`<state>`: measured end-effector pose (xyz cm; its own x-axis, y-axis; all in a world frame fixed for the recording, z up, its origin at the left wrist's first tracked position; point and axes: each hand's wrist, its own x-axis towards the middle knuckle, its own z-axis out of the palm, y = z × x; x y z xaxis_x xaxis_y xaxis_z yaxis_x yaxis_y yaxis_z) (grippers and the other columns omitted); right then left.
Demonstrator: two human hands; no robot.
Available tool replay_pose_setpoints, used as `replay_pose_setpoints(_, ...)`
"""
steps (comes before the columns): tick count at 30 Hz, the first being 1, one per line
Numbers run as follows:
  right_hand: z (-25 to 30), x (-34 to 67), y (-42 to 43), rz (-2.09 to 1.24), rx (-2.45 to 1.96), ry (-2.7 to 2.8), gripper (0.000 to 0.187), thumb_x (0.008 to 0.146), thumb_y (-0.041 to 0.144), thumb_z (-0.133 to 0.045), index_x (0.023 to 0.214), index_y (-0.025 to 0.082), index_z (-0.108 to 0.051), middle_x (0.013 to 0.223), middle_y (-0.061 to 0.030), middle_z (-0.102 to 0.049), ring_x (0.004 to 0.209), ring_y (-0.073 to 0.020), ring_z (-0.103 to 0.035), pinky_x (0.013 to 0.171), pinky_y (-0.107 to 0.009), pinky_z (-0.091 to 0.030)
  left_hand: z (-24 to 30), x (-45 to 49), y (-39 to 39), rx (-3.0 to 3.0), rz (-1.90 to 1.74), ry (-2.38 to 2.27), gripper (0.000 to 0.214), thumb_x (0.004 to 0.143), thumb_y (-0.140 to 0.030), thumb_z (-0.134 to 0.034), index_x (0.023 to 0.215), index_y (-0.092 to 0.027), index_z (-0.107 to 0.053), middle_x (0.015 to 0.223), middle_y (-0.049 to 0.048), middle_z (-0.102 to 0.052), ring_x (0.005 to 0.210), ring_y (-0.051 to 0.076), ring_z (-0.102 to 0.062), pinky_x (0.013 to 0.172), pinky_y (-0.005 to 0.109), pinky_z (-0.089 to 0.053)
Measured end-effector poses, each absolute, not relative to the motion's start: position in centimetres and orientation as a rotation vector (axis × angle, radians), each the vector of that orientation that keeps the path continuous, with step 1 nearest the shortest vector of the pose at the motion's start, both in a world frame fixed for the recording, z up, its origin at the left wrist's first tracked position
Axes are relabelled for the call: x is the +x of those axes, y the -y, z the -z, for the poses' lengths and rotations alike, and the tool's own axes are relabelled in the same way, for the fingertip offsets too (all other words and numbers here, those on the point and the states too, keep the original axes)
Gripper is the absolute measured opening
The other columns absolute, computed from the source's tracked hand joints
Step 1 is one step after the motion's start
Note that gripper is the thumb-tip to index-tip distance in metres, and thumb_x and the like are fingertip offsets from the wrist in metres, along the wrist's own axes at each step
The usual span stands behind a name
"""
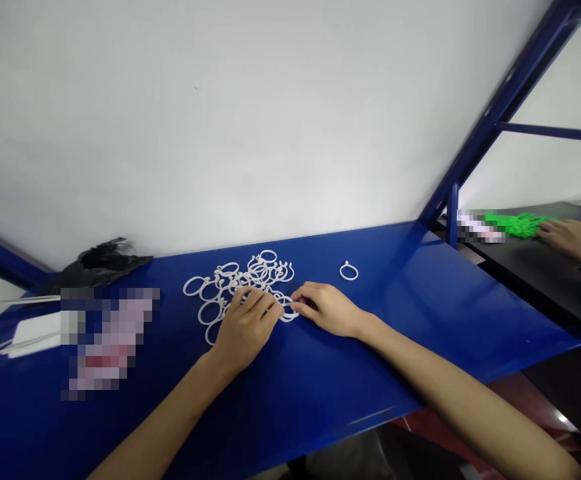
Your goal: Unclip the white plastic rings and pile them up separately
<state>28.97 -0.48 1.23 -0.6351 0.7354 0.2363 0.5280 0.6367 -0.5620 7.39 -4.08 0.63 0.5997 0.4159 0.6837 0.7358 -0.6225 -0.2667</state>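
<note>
Left hand (pixel 244 325) resting on pile of white plastic rings (pixel 243 281) on blue bench (pixel 410 313), right hand (pixel 326 308) touching it, both grips pinching one ring, lone white ring (pixel 349 271) apart

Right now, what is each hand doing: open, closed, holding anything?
Left hand: fingers curled, resting on the pile of white plastic rings; a grip cannot be told.
Right hand: fingers pinching one white ring at the pile's edge.

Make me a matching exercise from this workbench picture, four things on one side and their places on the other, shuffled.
Things:
1. pile of white rings
2. single white ring
3. black plastic bag
4. green parts

Places:
A. far left, by the wall
B. on the neighbouring black table
C. alone, right of the pile
D. under both hands' fingertips

Pairs: 1-D, 2-C, 3-A, 4-B
</note>
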Motion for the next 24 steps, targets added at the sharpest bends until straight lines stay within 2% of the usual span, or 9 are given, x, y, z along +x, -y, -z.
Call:
replay_pose_setpoints(5, -1.9, 29.1, 0.7, -0.661, -0.976, 2.401, 0.030, 0.099, 0.045, -0.052, 0.090, 0.018, -0.064, 0.087, -0.0023, -0.066, 0.075, -0.0134, -0.059, 0.069, -0.025, -0.043, -0.9, 7.3, 4.0, -2.240, 0.802, 0.966, 0.016, 0.088, -0.010, -0.059, 0.074, -0.018, -0.058, 0.073, 0.0020, -0.062, 0.077, 0.019, -0.053, 0.083, 0.039, -0.041)
replay_pose_setpoints(13, -2.4, 29.1, 1.1, -0.717, -0.913, 2.446, 0.039, 0.085, 0.057, -0.067, 0.097, 0.020, -0.065, 0.082, 0.0005, -0.063, 0.071, -0.0127, -0.057, 0.064, -0.023, -0.039, -1.2, 7.0, 3.8, -2.192, 0.757, 1.081, 0.017, 0.090, -0.014, -0.057, 0.074, -0.018, -0.059, 0.071, 0.0017, -0.061, 0.077, 0.020, -0.053, 0.081, 0.038, -0.039)
replay_pose_setpoints(17, -2.5, 28.9, 1.3, -0.702, -0.968, 2.430, 0.040, 0.081, 0.058, -0.071, 0.089, 0.019, -0.064, 0.079, 0.0014, -0.063, 0.067, -0.0113, -0.054, 0.062, -0.023, -0.035, -0.9, 7.3, 3.9, -2.266, 0.792, 1.056, 0.018, 0.091, -0.013, -0.056, 0.073, -0.018, -0.058, 0.071, 0.0010, -0.060, 0.076, 0.020, -0.052, 0.083, 0.038, -0.039)
replay_pose_setpoints(21, -2.4, 28.8, 1.3, -0.758, -0.983, 2.419, 0.036, 0.083, 0.050, -0.071, 0.076, 0.018, -0.057, 0.072, 0.0028, -0.060, 0.060, -0.0090, -0.049, 0.058, -0.022, -0.032, -0.6, 7.9, 4.3, -2.387, 0.792, 0.956, 0.024, 0.093, -0.013, -0.050, 0.071, -0.019, -0.057, 0.069, 0.0010, -0.058, 0.076, 0.019, -0.051, 0.086, 0.039, -0.040)
replay_pose_setpoints(24, -2.2, 28.8, 1.3, -0.814, -0.954, 2.404, 0.023, 0.089, 0.032, -0.064, 0.074, 0.018, -0.055, 0.069, 0.0037, -0.058, 0.058, -0.0082, -0.048, 0.058, -0.021, -0.033, -0.5, 8.1, 4.3, -2.399, 0.778, 0.939, 0.024, 0.093, -0.012, -0.050, 0.072, -0.019, -0.059, 0.069, 0.0008, -0.058, 0.076, 0.019, -0.051, 0.086, 0.039, -0.040)
